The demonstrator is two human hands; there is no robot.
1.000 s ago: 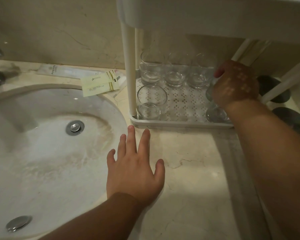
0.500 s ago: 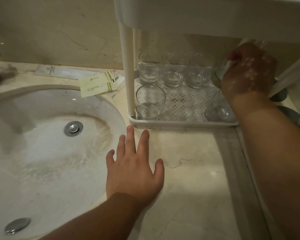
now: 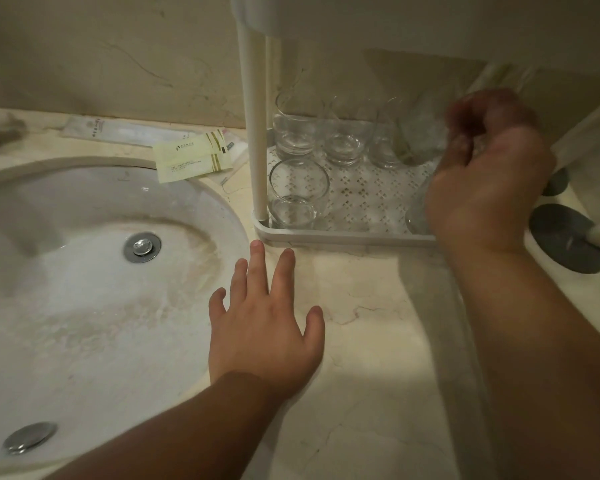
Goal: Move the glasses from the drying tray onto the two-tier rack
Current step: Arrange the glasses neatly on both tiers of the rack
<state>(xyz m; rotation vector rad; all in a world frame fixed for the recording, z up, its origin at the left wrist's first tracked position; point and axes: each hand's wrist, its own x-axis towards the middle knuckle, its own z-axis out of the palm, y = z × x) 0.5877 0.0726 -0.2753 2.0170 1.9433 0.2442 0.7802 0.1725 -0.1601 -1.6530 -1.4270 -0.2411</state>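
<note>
Under the upper tier of the white rack (image 3: 430,15), the right hand (image 3: 489,178) hangs blurred over the lower shelf (image 3: 361,188), its fingers (image 3: 465,116) curled loosely inward. Whether this grip holds a glass I cannot tell; the blur and the clear glass hide it, though a pale glassy shape shows just beyond the fingertips. Behind the grip and to its left, a row of glasses (image 3: 347,133) stands close together along the back of the shelf. Further left, by the white post (image 3: 255,133), a single glass (image 3: 297,192) stands at the front corner. Another glass base (image 3: 417,216) peeks out just below the palm, nearly touching the wrist.

My judgement is that this near glass is the main risk: as the hand moves, the wrist or forearm could sweep it over the low front rim onto the stone desk (image 3: 361,341). The back row is packed tightly, so a knock from the knuckles would likely ring one glass against the next or tip several. The tier overhead leaves little headroom, so a lifted rim could strike it. Dim light and transparent walls make edges hard to read.

The left hand (image 3: 267,323) lies flat and spread on the desk, well short of the grip, beside the sink (image 3: 84,271), holding nothing.
</note>
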